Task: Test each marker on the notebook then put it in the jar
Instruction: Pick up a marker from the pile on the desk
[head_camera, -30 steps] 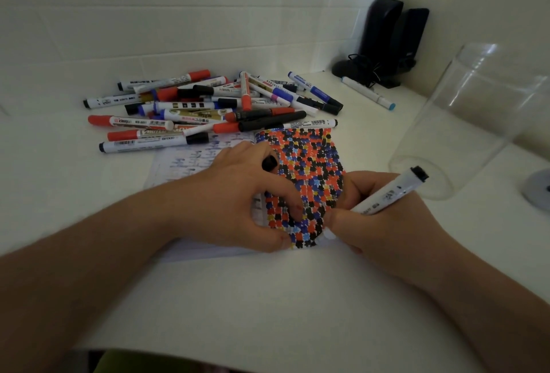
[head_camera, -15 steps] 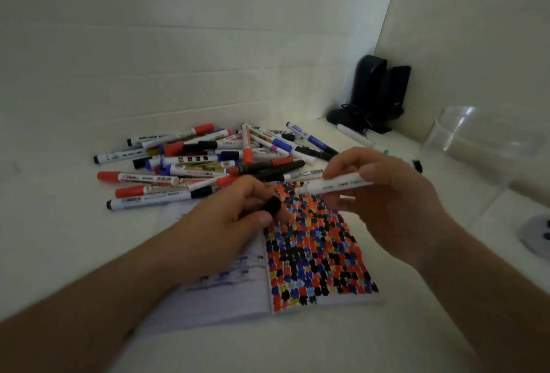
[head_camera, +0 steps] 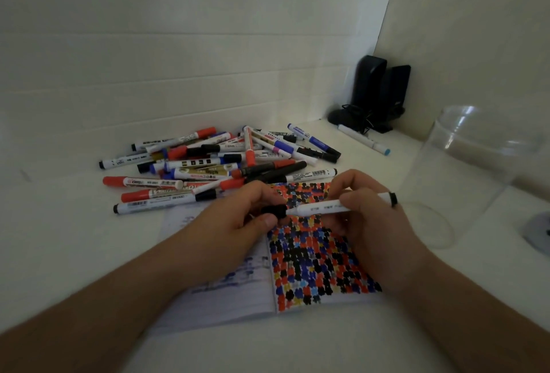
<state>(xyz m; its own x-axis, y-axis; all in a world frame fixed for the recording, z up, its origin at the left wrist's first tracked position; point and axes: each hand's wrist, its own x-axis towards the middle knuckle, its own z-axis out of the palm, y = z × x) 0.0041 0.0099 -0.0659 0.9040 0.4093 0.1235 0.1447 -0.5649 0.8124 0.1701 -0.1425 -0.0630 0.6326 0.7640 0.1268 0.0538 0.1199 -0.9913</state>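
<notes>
An open notebook (head_camera: 226, 292) lies in front of me, its right page covered with coloured blots. My right hand (head_camera: 366, 224) grips a white marker (head_camera: 321, 209) level above the page, its writing end pointing left. My left hand (head_camera: 238, 221) pinches the black cap (head_camera: 275, 212), which meets the marker's tip. A pile of several markers (head_camera: 220, 164) lies behind the notebook. A clear jar (head_camera: 464, 176) stands to the right, with nothing visible inside.
Two black speakers (head_camera: 378, 93) with a cable stand in the back right corner. A white marker with a light blue cap (head_camera: 363, 139) lies in front of them. A grey round object (head_camera: 538, 233) sits at the right edge. White walls close the back and right.
My right hand lifted the marker off the page and turned it level. The black cap in my left hand now meets the marker's tip. The view has tilted up.
</notes>
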